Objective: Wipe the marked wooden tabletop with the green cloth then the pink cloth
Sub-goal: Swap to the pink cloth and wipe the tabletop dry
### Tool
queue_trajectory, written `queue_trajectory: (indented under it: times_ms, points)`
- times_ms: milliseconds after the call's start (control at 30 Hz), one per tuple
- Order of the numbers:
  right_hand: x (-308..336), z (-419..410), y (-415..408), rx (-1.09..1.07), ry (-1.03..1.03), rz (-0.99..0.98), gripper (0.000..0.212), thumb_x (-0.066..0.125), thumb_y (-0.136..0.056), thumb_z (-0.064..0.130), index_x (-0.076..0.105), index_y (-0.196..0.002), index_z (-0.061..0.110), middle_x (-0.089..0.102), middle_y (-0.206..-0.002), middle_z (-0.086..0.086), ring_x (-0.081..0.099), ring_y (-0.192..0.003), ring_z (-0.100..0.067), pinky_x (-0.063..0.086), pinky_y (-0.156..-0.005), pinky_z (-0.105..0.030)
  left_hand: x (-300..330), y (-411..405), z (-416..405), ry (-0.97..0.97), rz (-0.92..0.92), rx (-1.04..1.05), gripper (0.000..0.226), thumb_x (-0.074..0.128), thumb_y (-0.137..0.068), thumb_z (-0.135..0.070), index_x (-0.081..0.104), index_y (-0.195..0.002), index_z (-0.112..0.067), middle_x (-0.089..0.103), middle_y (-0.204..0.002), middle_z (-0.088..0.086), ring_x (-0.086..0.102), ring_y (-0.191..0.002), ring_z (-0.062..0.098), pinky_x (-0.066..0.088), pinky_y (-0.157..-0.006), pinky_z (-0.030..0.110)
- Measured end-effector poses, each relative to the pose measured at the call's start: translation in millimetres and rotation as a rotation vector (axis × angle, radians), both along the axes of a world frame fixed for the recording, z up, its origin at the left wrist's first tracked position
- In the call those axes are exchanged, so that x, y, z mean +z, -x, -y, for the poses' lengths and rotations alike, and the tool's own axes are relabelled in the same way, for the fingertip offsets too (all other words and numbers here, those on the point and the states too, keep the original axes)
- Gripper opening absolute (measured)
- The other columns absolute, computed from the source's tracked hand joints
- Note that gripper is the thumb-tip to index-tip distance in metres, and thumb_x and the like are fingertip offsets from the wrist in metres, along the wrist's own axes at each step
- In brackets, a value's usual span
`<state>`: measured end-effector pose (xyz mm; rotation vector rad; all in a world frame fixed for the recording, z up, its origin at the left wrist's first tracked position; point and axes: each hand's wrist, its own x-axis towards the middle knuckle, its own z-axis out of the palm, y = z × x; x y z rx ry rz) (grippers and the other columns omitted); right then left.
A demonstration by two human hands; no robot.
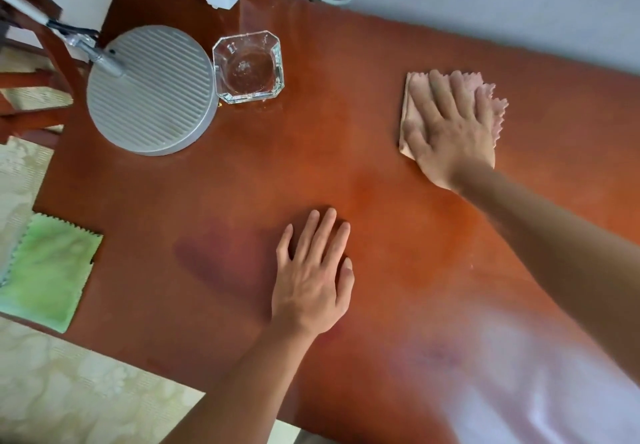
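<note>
Head view: right hand (453,132) on pink cloth (414,97)

Tabletop (346,153): reddish-brown wood, smooth, faintly glossy.
Pink cloth (415,97): soft fabric, zigzag-cut edge.
Green cloth (48,270): matt fabric, pinked edge.
Dish (248,67): clear glass.
Lamp base (149,90): ribbed grey, matt.
</note>
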<state>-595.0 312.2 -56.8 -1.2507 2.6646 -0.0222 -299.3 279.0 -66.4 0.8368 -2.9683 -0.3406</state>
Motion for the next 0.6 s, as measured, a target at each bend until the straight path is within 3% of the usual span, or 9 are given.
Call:
queue_trajectory:
  times_ms: [167,300,433,600]
  points:
    - [-0.1,5.1,-2.5,-0.016,0.014,0.013,0.066,0.014,-0.102,0.053,0.005,-0.164,0.03,0.008,-0.172,-0.001,-0.002,-0.158,-0.027,-0.004,-0.125,-0.053,-0.9,0.0,-0.2,0.004,-0.019,0.003,0.052,0.039,-0.101,-0.035,0.048,-0.148,-0.018,0.037,-0.162,0.006,0.031,-0.151,0.026,0.022,-0.12,0.054]
    - [2.3,-29.0,-72.6,0.041,-0.017,0.026,0.065,0.013,-0.106,0.052,0.002,-0.164,0.025,0.002,-0.172,-0.003,-0.006,-0.158,-0.028,-0.003,-0.126,-0.054,-1.3,-0.4,-0.5,0.0,-0.036,0.006,0.051,0.04,-0.101,-0.035,0.05,-0.147,-0.017,0.038,-0.161,0.007,0.031,-0.151,0.026,0.023,-0.121,0.054]
    - [-2.7,-57.9,-155.3,0.098,0.026,0.041,0.064,0.019,-0.106,0.051,0.013,-0.163,0.023,0.01,-0.17,-0.005,0.002,-0.158,-0.031,0.006,-0.125,-0.058,1.8,-2.9,0.2,-0.007,-0.004,-0.011,0.052,0.041,-0.1,-0.036,0.051,-0.147,-0.015,0.038,-0.161,0.008,0.031,-0.151,0.027,0.022,-0.121,0.055]
    - [-3.1,-57.7,-162.7,0.092,0.036,0.035,0.061,0.02,-0.106,0.046,0.015,-0.163,0.023,0.013,-0.17,-0.005,0.006,-0.157,-0.031,0.004,-0.125,-0.056,4.6,-2.1,1.0,-0.04,0.035,-0.012,0.054,0.04,-0.098,-0.037,0.05,-0.147,-0.016,0.038,-0.162,0.007,0.03,-0.152,0.026,0.019,-0.121,0.053]
